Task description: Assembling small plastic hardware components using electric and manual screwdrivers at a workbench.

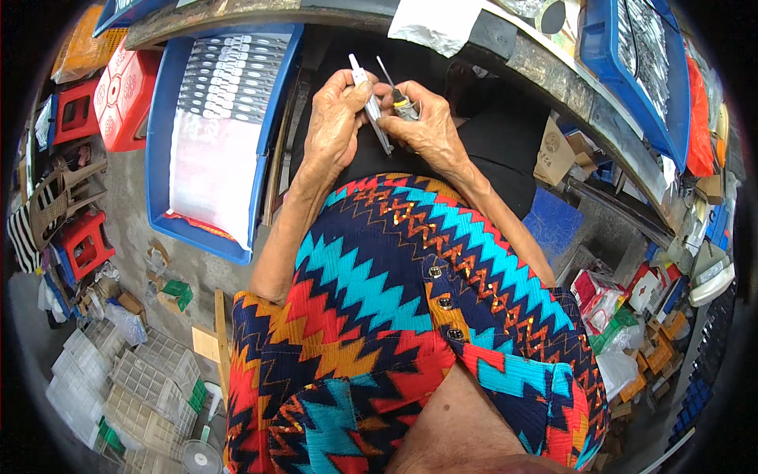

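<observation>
Above my lap, my left hand (335,114) is closed round a slim, long white-and-grey piece (374,109), its pale tip pointing away from me. My right hand (433,130) is closed too, holding a screwdriver (404,107) with a thin metal shaft, a yellow-and-black collar and a greyish handle. The shaft points up and away, apart from the piece. My right fingertips meet the lower part of the piece. The fingers hide some of both things.
On the left stands a blue tray (158,170) with rows of slim grey-and-white pieces and a white sheet. Another blue tray (612,59) with slim pieces sits on the worn bench edge (545,67) at far right. Red stools (83,241), crates (150,379) and boxes (588,292) crowd the floor.
</observation>
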